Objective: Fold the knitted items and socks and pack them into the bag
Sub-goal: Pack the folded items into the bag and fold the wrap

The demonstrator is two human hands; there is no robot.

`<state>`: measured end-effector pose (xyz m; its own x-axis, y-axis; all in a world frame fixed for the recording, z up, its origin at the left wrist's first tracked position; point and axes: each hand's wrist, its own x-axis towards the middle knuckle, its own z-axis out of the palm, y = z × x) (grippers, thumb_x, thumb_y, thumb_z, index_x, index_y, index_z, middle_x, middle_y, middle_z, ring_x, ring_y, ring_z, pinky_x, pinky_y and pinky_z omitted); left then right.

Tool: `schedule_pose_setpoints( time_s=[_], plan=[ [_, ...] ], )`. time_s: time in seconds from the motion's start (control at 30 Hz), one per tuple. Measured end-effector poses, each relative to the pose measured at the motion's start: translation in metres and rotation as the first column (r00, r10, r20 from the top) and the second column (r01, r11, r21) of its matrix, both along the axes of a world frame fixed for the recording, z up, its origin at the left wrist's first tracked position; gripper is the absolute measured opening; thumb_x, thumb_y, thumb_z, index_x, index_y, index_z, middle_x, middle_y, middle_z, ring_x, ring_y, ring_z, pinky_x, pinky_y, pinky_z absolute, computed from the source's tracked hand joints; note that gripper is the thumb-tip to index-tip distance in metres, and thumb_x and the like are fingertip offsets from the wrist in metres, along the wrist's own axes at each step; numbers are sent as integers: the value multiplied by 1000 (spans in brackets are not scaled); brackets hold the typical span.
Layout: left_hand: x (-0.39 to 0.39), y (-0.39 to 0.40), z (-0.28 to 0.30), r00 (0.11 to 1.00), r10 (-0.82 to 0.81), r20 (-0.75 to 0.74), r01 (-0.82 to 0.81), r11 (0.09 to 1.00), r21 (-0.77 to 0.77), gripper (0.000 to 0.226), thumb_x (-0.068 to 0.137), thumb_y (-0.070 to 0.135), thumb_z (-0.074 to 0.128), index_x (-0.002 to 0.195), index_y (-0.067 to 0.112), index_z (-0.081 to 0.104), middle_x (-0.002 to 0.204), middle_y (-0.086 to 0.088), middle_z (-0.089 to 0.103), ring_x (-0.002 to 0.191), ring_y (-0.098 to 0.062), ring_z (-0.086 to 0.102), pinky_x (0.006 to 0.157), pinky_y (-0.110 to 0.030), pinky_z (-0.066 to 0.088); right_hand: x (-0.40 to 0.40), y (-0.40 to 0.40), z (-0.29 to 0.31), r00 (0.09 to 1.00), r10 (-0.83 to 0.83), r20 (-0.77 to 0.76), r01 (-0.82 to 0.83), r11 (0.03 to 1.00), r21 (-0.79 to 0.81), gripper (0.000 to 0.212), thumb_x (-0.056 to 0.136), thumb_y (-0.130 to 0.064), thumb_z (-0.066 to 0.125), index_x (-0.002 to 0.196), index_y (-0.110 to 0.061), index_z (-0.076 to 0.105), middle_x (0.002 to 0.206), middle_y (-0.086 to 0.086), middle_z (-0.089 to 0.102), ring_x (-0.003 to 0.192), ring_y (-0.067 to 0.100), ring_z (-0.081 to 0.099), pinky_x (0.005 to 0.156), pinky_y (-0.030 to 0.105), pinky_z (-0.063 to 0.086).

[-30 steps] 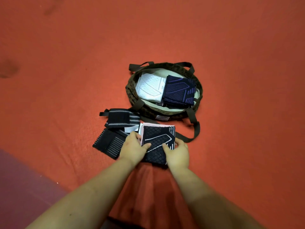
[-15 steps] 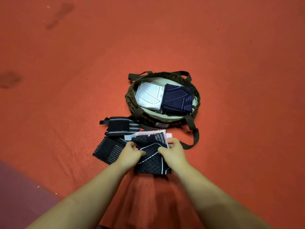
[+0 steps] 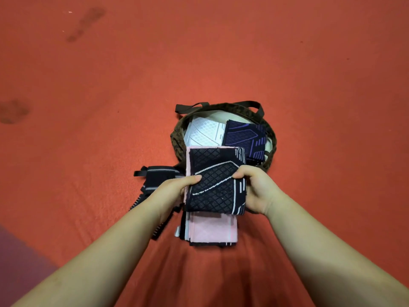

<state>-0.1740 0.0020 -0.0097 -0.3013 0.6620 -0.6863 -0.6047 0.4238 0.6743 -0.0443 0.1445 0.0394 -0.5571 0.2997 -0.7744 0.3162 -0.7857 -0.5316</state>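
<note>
— Where's the black knitted piece (image 3: 215, 185)?
— Held just near of the bag (image 3: 177, 140), pinched between left hand (image 3: 174, 191) and right hand (image 3: 254, 189) fingers.
— Its look?
— Folded, white-lined diamond pattern, pink layers beneath.

An orange-red carpet (image 3: 287, 63) with dark stains (image 3: 13, 111), a purple strip (image 3: 13, 258) near left

You are working under dim, warm, even light that tints everything red-orange. The floor (image 3: 287, 63) is brightest at the middle and darkens toward the corners. Soft shadows gather under your forearms and beneath the folded cloth (image 3: 215, 185). The wide lens bends the edges, so your arms look stretched; fine detail is slightly soft, with no glare.
</note>
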Motion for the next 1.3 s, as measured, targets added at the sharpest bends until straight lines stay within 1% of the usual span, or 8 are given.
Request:
schedule_pose_setpoints(
  time_s=[0.23, 0.37, 0.53, 0.7, 0.8, 0.9, 1.03, 1.3],
  plan=[
    [-6, 101, 16, 854, -91, -512, 48, 994, -96, 30, 94, 32, 52, 104, 10, 70, 103, -7, 71, 98, -25, 64, 92, -35, 48, -22, 68, -2, 969, -242, 55, 218, 935, 280, 19, 84, -3, 47, 95, -9, 63, 83, 10, 66, 70, 26, 63, 66, 36, 54],
    [-13, 162, 6, 728, -193, -657, 134, 981, -141, 30, 97, 20, 42, 116, 6, 61, 117, -14, 64, 109, -29, 57, 88, -29, 41, -37, 100, -16, 942, -292, 166, 62, 637, 769, 22, 87, -1, 49, 105, -5, 61, 88, 3, 63, 80, 17, 58, 60, 19, 43],
    [-26, 181, -20, 496, -309, -811, 248, 946, -209, 32, 95, 16, 47, 127, 12, 47, 115, -13, 62, 109, -31, 55, 83, -28, 38, -40, 120, -54, 929, -188, 318, -228, 386, 894, 59, 94, -13, 50, 147, -13, 24, 142, 5, 45, 128, 21, 45, 98, 20, 32],
    [-31, 182, -40, 33, -342, -939, 180, 926, -331, 82, 82, 19, 69, 148, 6, 22, 144, -15, 40, 122, -33, 46, 99, -42, 38, -42, 113, -87, 755, -330, 567, -601, -2, 799, 64, 92, -19, 54, 148, -17, 25, 155, 4, 25, 135, 24, 36, 104, 37, 32],
    [-38, 185, -48, -284, -145, -948, 326, 915, -237, 60, 75, 11, 64, 133, 1, 50, 130, -16, 57, 108, -32, 59, 89, -39, 45, -42, 115, -99, 791, -297, 535, -602, -223, 767, 46, 87, -17, 53, 133, -13, 52, 143, 11, 46, 126, 29, 49, 99, 44, 43],
    [-43, 186, -52, -382, -217, -898, 468, 793, -391, 42, 93, 20, 42, 131, 6, 54, 139, -12, 51, 126, -27, 51, 107, -36, 36, -33, 121, -107, 747, -154, 647, -665, -194, 721, 59, 92, -40, 21, 140, -15, 44, 152, 8, 33, 141, 25, 29, 115, 46, 24],
    [-50, 183, -45, -298, -561, -772, 604, 516, -607, 79, 95, 56, 32, 150, 14, -7, 151, 6, -22, 143, -9, -18, 114, -25, -11, -19, 127, -111, 717, -69, 694, -683, -270, 679, 75, 88, -56, 11, 150, -15, 18, 159, 7, 7, 147, 21, 3, 117, 37, -3],
    [-52, 201, -25, -514, -698, -498, 464, 261, -846, 87, 93, 62, 24, 146, 10, -21, 154, -7, -28, 144, -19, -21, 118, -35, -8, -32, 143, -93, 487, 64, 871, -849, -198, 490, 74, 94, -58, 17, 151, -17, -6, 158, 7, -14, 146, 20, -13, 118, 36, -7]
  ],
)
